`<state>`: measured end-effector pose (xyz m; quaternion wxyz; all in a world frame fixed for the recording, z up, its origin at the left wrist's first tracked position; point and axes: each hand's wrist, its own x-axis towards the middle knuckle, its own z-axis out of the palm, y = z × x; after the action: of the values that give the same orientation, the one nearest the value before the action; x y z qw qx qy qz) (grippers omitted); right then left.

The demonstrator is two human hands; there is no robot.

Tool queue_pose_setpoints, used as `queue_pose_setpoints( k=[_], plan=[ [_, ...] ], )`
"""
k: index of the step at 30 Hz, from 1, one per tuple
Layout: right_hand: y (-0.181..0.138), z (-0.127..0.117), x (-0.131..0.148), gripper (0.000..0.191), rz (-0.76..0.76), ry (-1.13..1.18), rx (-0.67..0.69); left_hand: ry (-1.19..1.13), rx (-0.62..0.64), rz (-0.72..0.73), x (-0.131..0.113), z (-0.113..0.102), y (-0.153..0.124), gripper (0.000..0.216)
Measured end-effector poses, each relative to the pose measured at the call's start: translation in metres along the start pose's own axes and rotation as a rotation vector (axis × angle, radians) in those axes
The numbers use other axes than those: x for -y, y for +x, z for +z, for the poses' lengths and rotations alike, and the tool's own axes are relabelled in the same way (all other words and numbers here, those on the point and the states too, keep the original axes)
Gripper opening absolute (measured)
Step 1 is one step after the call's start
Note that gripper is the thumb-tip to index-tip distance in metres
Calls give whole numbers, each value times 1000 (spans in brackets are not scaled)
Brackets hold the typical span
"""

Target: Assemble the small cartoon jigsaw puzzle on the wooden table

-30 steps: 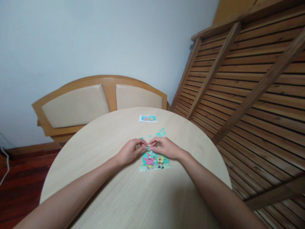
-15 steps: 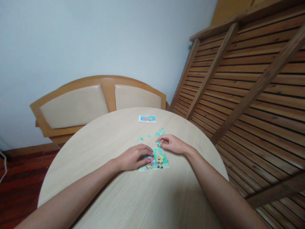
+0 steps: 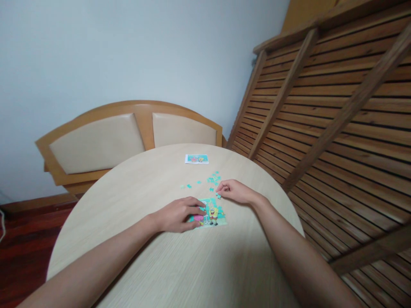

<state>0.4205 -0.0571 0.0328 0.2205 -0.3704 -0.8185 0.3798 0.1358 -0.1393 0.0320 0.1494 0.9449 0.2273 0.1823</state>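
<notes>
A partly assembled jigsaw puzzle with cartoon figures on a turquoise ground lies on the round table. My left hand rests over its left side, fingers spread, covering part of the pink figure. Just beyond the puzzle's upper right edge, my right hand pinches a small turquoise puzzle piece between thumb and fingertips. One loose piece lies left of those fingertips, and a cluster of loose pieces is spread farther back.
Several stray pieces lie left of the cluster. A small picture sheet with similar figures sits near the far side of the pale wooden table. Behind stands a padded headboard; a slatted wooden panel leans on the right.
My right hand has moved slightly right with the pinched piece, uncovering a loose piece. The fingers of my left hand have shifted and spread on the puzzle. The view has shifted slightly.
</notes>
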Motion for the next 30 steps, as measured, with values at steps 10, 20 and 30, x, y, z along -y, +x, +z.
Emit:
queue_pose_setpoints(
  k=[10, 20, 30],
  plan=[
    [1, 2, -3, 28, 17, -3, -1, 18, 36, 5, 0, -2, -1, 38],
    [0, 5, 1, 26, 83, 18, 27, 31, 28, -3, 2, 0, -1, 40],
    [1, 6, 4, 29, 62, -12, 42, 49, 19, 16, 2, 1, 0, 38]
  ],
)
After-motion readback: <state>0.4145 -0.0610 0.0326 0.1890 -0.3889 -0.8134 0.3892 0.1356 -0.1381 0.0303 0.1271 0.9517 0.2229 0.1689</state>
